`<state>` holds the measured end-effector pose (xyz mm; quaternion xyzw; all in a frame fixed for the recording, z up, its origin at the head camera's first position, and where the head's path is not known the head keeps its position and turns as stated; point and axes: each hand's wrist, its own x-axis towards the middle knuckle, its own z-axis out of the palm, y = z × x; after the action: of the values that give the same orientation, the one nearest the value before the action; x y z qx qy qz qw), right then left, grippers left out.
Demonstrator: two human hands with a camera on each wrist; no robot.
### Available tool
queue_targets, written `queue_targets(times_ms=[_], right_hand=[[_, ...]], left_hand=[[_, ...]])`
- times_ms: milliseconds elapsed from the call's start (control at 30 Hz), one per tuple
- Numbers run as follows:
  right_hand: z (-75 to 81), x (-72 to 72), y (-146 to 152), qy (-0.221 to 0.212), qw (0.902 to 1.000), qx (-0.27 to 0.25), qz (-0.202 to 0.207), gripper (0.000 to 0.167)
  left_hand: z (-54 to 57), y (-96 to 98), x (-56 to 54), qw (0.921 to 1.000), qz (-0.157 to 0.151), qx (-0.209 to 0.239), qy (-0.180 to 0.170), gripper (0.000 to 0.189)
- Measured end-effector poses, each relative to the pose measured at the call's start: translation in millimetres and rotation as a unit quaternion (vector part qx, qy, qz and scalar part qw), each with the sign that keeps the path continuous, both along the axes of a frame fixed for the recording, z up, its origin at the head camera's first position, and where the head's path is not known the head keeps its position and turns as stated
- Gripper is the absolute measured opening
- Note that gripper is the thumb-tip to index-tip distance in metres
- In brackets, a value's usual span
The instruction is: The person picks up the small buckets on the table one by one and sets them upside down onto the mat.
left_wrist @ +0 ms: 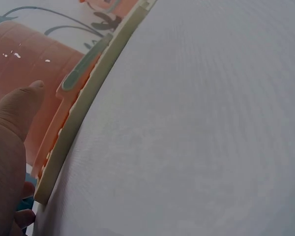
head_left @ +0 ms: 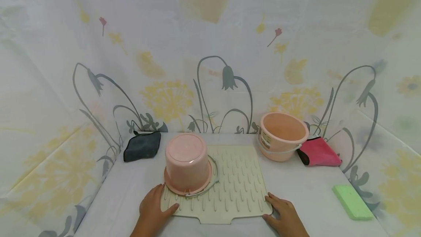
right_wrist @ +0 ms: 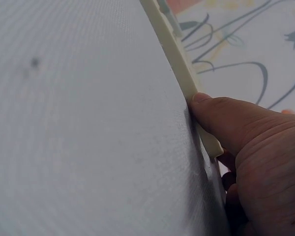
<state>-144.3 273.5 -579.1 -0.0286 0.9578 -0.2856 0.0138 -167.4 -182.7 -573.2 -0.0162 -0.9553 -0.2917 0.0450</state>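
Observation:
A cream draining board [head_left: 236, 201] with raised ridges and a front lip lies flat on the white table. Upside down on its left part stands a pink bucket [head_left: 185, 164], its grey handle resting on the ridges. My left hand [head_left: 154, 207] is spread at the board's front left corner, fingers along the left edge, thumb stretched over the board; in the left wrist view that thumb [left_wrist: 24, 105] overlaps the bucket. My right hand [head_left: 285, 215] grips the front right corner. Its thumb [right_wrist: 221, 110] presses the front edge, with the other fingers bent at the side, partly hidden.
A second bucket [head_left: 276, 145], peach and upright, stands at the back right beside a pink folded cloth [head_left: 323, 153]. At the back left lies a dark cloth [head_left: 142, 146]. A green sponge [head_left: 353, 202] lies at the right. Flowered white sheeting surrounds the table.

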Motion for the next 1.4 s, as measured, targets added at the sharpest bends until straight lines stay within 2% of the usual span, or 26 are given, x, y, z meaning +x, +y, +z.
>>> queue_targets(times_ms=[167,367,600,900,1167,1400], right_hand=[[0.6,0.2,-0.7,0.002,1.0000,0.000,-0.001,0.070],[1.4,-0.3,-1.2,-0.004,0.9999,0.007,-0.006,0.071],[2.9,0.1,-2.5,-0.015,0.9998,0.004,-0.016,0.071],[1.8,-1.2,-2.6,-0.026,0.9994,-0.006,-0.023,0.072],[1.4,-1.6,-2.7,-0.031,0.9993,-0.008,-0.018,0.074],[4.4,-3.7,-2.9,-0.044,0.9989,-0.008,-0.013,0.075]], left_hand=[[-4.9,-2.3,3.7,0.9998,-0.016,-0.011,0.007,0.100],[-9.7,-3.1,2.6,0.9986,-0.027,-0.042,-0.016,0.107],[-8.5,-2.4,2.6,0.9973,-0.026,-0.058,-0.037,0.109],[-2.5,-0.6,3.3,0.9973,-0.023,-0.040,-0.058,0.114],[-4.9,-1.6,2.4,0.9977,-0.023,-0.018,-0.061,0.115],[-2.8,-1.2,3.0,0.9973,-0.031,-0.020,-0.064,0.115]])
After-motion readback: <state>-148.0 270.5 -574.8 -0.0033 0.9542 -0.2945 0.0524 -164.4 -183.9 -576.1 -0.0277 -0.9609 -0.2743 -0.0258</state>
